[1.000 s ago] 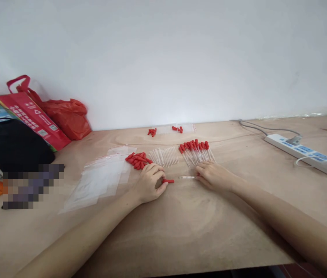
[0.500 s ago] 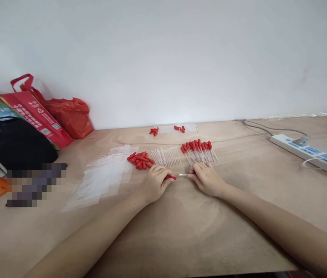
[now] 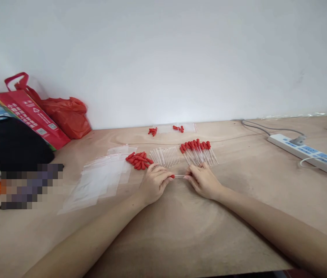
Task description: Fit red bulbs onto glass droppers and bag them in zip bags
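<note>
Red bulb (image 3: 172, 176) and clear tube (image 3: 180, 176) now appear to meet end to end; the gap visible half a second ago has closed, so joining seems under way. The left hand (image 3: 156, 184) pinches the bulb between its fingers; the right hand (image 3: 204, 180) likewise pinches the tube, on the near side of the loose tubes (image 3: 165, 156) mid-tabletop (image 3: 198, 235).

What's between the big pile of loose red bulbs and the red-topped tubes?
The head view shows a row of clear tubes between the big bulb pile and the red-topped tubes.
</note>
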